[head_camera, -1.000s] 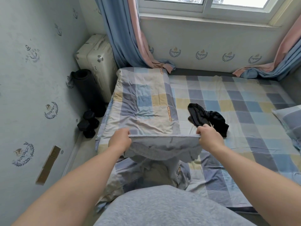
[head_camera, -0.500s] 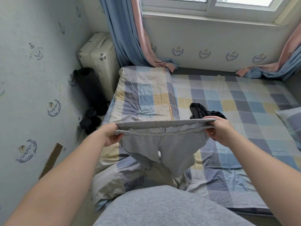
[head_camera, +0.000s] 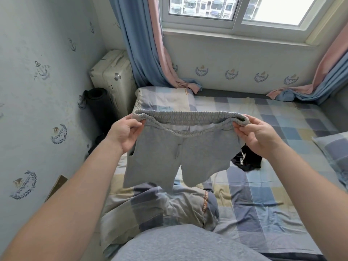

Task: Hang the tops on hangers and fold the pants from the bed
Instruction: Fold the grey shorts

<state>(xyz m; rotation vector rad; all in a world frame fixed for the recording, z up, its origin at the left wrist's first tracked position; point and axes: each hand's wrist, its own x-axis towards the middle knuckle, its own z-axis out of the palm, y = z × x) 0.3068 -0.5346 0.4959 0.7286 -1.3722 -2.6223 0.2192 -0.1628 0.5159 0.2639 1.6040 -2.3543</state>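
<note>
Two hands are raised over the bed (head_camera: 263, 200), and the pants-folding step is plainly the one in hand. The left hand (head_camera: 124, 132) and the right hand (head_camera: 261, 137) each pinch one end of the elastic waistband (head_camera: 188, 117) of the grey pants (head_camera: 169, 159), fingers (head_camera: 134, 125) curled round the gathered cloth. Between the fingers the waistband is stretched level; below them the two short legs hang loose over the rumpled quilt (head_camera: 162, 206). A black garment (head_camera: 248, 162) lies on the sheet just under the right fingers. Next, I'd guess, the fingers must come together to lay one leg over the other, edges matched, before the pants go down flat.
</note>
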